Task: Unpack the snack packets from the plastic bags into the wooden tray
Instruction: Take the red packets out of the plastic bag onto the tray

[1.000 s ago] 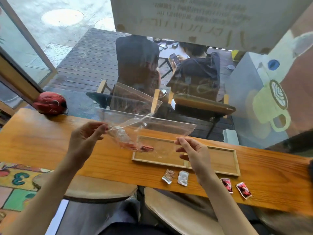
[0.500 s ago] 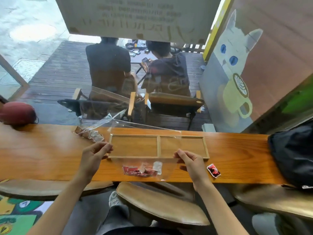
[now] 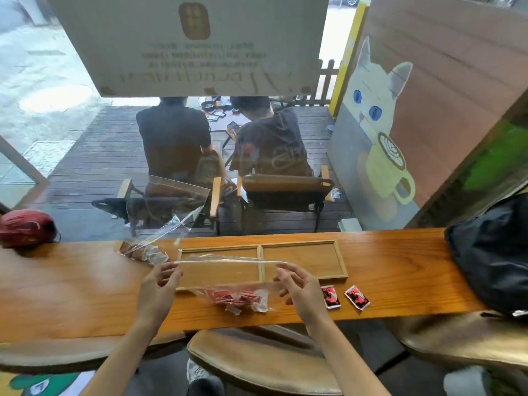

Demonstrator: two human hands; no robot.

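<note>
Bag stretched between both hands covers tray; second bag behind.

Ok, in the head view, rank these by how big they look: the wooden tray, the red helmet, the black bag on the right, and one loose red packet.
1. Black bag, though cut off by the frame edge.
2. Wooden tray, nearly as large, so that order is unsure.
3. Red helmet, partly out of frame.
4. Loose red packet, plainly smallest.
</note>
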